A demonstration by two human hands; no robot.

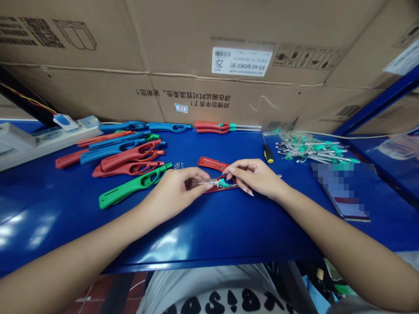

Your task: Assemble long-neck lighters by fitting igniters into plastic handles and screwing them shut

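My left hand point(183, 187) is closed around a translucent brownish cylinder point(195, 183), held level over the blue table. Its right end meets a small teal part point(224, 183) with thin wires, lying in a red casing half point(218, 189). My right hand point(252, 176) bends over the same casing from the right, fingertips by the teal part; whether they pinch anything is too small to tell. Another red casing half point(211, 163) lies just behind, partly under the right fingers. Small metal pieces point(178, 165) rest behind my left hand.
Red, blue and green lighter-like casings point(131, 150) lie at left by a power strip point(55, 141). Behind is a red lighter point(212, 127). A screwdriver point(267, 150), a pile of metal tubes with teal parts point(314, 150) and a phone point(340, 192) lie right. Cardboard point(183, 52) stands behind.
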